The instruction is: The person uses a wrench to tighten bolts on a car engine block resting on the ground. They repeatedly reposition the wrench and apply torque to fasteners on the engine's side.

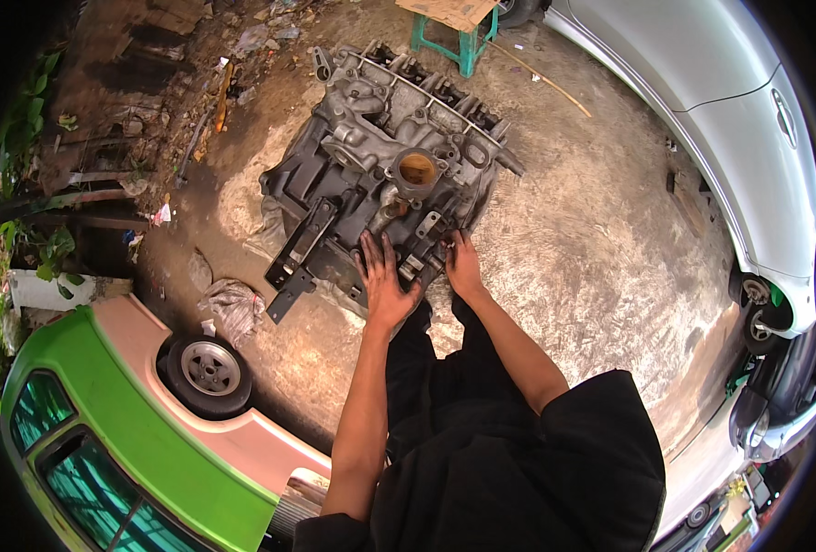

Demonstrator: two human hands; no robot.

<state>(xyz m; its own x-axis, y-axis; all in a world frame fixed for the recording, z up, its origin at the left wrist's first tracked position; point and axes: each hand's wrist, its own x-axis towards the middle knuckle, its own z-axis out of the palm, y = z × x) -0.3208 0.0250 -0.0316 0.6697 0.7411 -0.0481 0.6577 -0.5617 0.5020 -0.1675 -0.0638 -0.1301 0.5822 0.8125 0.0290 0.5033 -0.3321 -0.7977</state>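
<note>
A dark, greasy engine block (309,179) stands on the concrete in front of me. Grey cast-metal parts cover its upper side, among them a round flanged opening (417,169) with a brownish-orange inside. My left hand (386,287) lies with fingers stretched out on the near side of the engine, beside a small cylindrical metal fitting (409,269). Further right, my right hand (464,267) has its fingers bent against the engine's near right edge. Whatever those fingertips grip is too small and partly hidden. A flat black metal bracket (290,293) sticks out at the engine's near left.
A green stool (469,53) with a cardboard top stands beyond the engine. To the right is a silver car (702,120). A green and pink vehicle (150,396) sits at the lower left, near a crumpled sack (235,309). Litter and scrap wood lie at the far left.
</note>
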